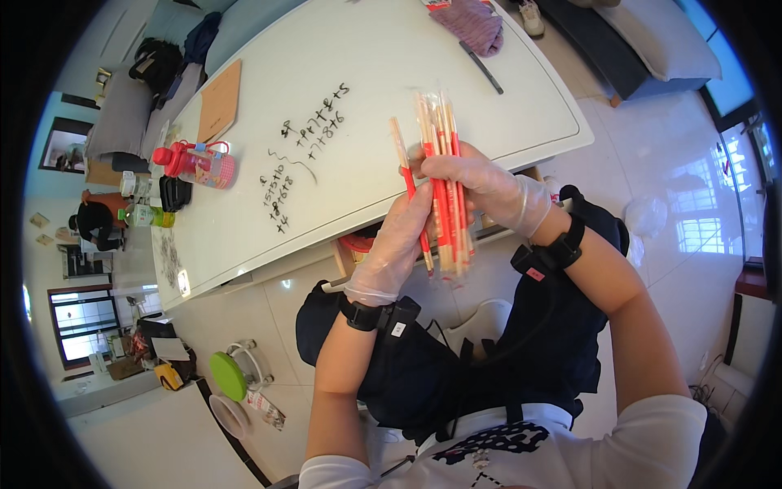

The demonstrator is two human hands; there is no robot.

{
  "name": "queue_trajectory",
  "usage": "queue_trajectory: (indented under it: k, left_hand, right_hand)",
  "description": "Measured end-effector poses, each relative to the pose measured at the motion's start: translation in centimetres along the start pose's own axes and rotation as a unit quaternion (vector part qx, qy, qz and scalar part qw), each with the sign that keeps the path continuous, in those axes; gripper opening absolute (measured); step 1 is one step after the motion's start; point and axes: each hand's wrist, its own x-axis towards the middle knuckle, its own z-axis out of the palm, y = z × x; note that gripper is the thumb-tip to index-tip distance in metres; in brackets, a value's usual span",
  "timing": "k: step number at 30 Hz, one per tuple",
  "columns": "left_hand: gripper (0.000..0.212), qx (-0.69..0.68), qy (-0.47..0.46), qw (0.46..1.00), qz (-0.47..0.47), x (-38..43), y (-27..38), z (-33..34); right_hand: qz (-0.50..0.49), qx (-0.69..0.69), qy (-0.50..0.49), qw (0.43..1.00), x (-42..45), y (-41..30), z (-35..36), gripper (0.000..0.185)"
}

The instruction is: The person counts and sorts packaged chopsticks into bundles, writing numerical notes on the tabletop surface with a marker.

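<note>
Several packets of disposable wooden chopsticks (pixel 441 202), in clear plastic with red bands, stand roughly upright in a bundle before me. My right hand (pixel 482 177), in a clear disposable glove, grips the bundle with its thumb across the front. A single chopstick packet (pixel 400 147) leans apart on the left side. The thumb of my left hand (pixel 394 238), gloved too, presses against this packet. Fingers of both hands are partly hidden behind the sticks. The whole group is held in the air over the near edge of the white table (pixel 379 165).
A pink water bottle (pixel 204 166), a green-capped bottle (pixel 146 215) and a black case (pixel 175 194) stand at left. Beyond lies a brown folder (pixel 220 101). A black pen (pixel 481 67) and purple cloth (pixel 470 24) lie far right. A green stool (pixel 228 376) stands on the floor.
</note>
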Motion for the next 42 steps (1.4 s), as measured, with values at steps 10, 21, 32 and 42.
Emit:
queue_trajectory:
  k: [10, 21, 32, 42]
  left_hand:
    - [0.047, 0.129, -0.101, 0.986, 0.013, -1.8, 1.6, 0.1]
    - [0.043, 0.123, 0.106, 0.955, 0.246, -1.2, 2.9, -1.8]
    - [0.032, 0.112, 0.121, 0.954, 0.249, -2.0, 3.7, -2.4]
    - [0.032, 0.102, 0.140, 0.955, 0.239, -2.1, 3.1, -2.8]
  right_hand:
    - [-0.116, -0.076, -0.012, 0.990, -1.0, -3.6, 2.9, 0.025]
    - [-0.283, -0.248, 0.192, 0.906, 6.3, -5.5, 0.7, 0.016]
    - [-0.214, -0.619, 0.345, 0.672, 14.1, -7.6, -0.9, 0.040]
    - [-0.026, -0.807, 0.353, 0.473, 15.4, -0.9, -1.2, 0.072]
